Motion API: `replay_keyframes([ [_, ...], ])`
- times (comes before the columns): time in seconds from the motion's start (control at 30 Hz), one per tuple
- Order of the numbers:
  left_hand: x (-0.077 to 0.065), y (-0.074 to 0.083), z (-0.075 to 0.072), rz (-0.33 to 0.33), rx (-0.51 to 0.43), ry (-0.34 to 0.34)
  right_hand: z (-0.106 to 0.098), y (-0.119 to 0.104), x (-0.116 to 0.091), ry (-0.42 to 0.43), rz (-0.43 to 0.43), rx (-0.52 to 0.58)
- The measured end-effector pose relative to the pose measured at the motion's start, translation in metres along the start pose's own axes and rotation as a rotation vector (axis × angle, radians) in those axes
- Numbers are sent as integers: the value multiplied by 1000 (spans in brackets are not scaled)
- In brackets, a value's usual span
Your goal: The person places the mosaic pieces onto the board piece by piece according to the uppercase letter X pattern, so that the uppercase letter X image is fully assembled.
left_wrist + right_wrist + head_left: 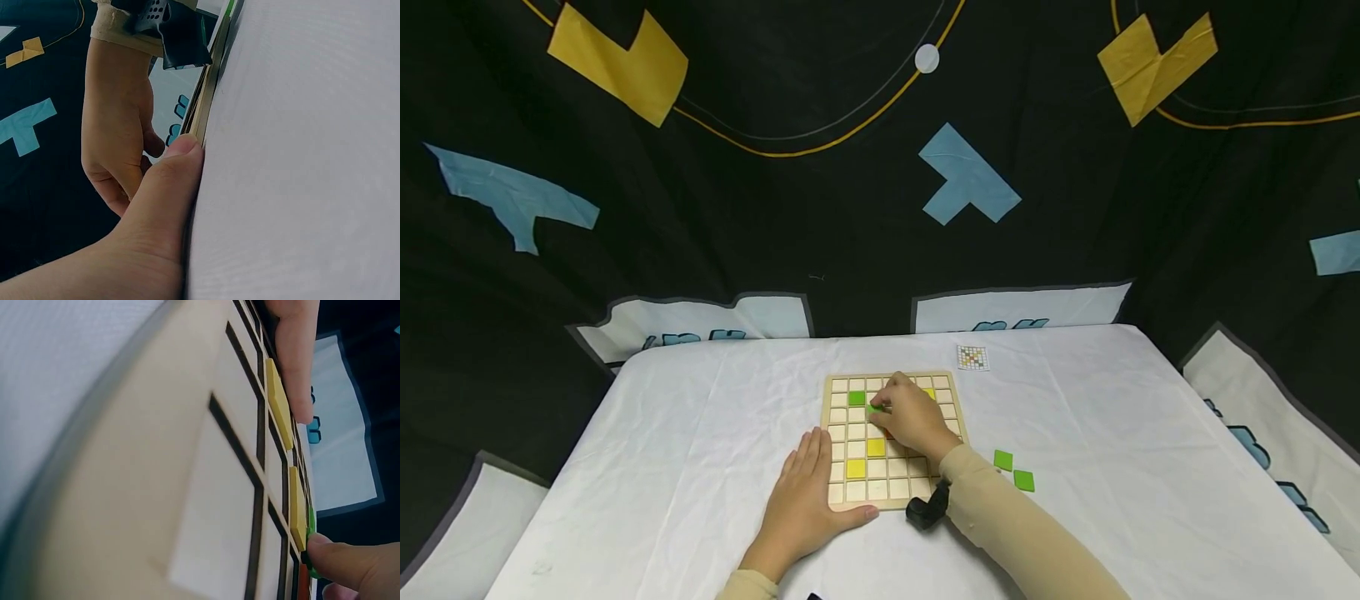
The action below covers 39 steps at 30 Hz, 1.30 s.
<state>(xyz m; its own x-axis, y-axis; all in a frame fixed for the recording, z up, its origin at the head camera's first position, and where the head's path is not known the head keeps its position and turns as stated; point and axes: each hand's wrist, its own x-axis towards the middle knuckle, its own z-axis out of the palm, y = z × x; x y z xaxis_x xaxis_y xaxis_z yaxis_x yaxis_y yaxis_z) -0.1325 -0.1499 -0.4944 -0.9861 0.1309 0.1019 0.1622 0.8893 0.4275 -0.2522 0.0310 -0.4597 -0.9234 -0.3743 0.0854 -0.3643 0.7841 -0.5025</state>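
A wooden grid board (877, 490) lies on the white-covered table. My left hand (801, 496) rests along its left edge with fingers straight, the thumb stretched along the front rim. Over the upper middle of the grid, my right hand (913, 421) pinches a green tile (874, 409) between thumb and fingers, right at the board's surface. Another green tile (857, 398) sits in a cell up and to the left. Yellow tiles (876, 448) occupy several cells, one partly behind the right hand. In the right wrist view an orange-red tile (304, 582) shows near the right thumb; the head view hides it.
Two loose green tiles (1013, 481) lie right of the board, beside the right sleeve (1000, 508). A small card with a coloured grid pattern (973, 358) lies beyond the board's far right corner. Behind the table hangs a dark patterned cloth (850, 225).
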Motion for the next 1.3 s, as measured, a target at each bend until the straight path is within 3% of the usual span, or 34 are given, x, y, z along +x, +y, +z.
replay_keyframes([
  [0.23, 0, -1, 2, -4, 7, -6, -2, 1, -2, -15, -20, -26],
  [0.73, -1, 0, 2, -3, 5, 2, -23, 10, -30, 10, -43, 76],
  [0.93, 1, 0, 2, -10, 4, -9, -41, 29, -53, 31, -4, 98],
  [1.3, 0, 1, 1, 2, 2, -2, -66, 86, -93, 22, 104, 114],
])
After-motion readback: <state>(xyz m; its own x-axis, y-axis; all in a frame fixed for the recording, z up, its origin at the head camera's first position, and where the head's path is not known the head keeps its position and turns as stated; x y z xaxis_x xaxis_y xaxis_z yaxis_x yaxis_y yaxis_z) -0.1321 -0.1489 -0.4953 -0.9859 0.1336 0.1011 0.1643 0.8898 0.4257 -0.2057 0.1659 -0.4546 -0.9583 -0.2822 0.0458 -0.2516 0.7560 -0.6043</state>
